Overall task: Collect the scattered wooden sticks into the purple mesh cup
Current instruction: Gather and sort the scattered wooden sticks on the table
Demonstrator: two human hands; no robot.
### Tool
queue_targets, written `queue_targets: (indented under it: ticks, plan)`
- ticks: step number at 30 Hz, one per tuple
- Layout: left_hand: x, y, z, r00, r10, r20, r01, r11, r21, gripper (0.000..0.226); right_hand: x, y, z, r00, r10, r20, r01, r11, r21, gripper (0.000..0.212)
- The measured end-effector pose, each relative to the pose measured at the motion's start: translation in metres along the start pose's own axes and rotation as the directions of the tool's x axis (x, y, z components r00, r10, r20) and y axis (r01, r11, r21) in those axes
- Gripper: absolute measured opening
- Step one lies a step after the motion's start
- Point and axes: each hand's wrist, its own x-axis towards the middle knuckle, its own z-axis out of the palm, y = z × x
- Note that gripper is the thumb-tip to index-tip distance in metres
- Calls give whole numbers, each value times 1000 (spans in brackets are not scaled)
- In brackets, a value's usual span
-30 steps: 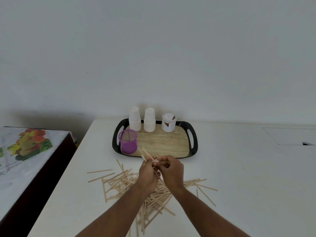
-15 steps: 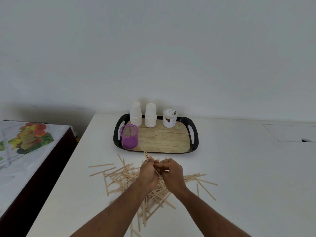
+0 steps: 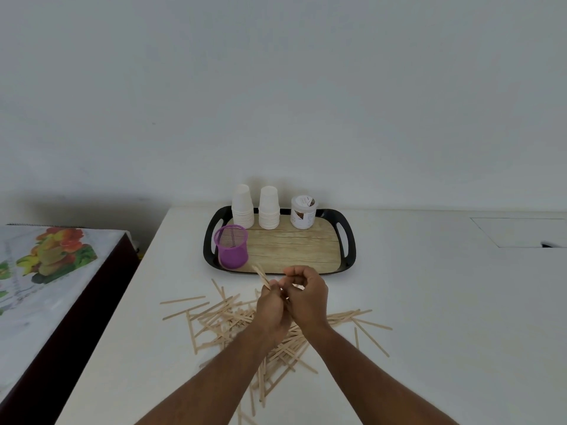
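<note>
Two bare forearms, left hand (image 3: 271, 306), right hand (image 3: 306, 297), seemingly no sleeves, rings or watch

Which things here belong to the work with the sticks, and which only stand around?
Belong: wooden sticks, purple mesh cup, left hand, right hand.

Only around: tray, two stacks of white cups, white jar, fruit-print cloth.

sticks (image 3: 233, 317): pale, scattered on table | purple mesh cup (image 3: 231, 246): upright, tray's left corner
</note>
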Motion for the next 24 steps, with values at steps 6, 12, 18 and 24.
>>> queue_targets:
  ticks: [6,12,18,24]
  plan:
    - [0,-2,3,999,-42,-6,41,991,-128,24,2,8,4,991,130,12,-130,991,-36,30]
    - [0,1,0,1000,-4,-2,4,1000,-10,28,8,13,-9,948,307,87,-303,951,-53,44]
    - [-1,9,16,969,243,-37,-233,956,177,26,0,18,-24,865,480,147,-494,763,417,42]
    - [-11,3,32,891,401,211,-453,812,368,26,-9,14,-32,710,554,434,-653,286,702,70]
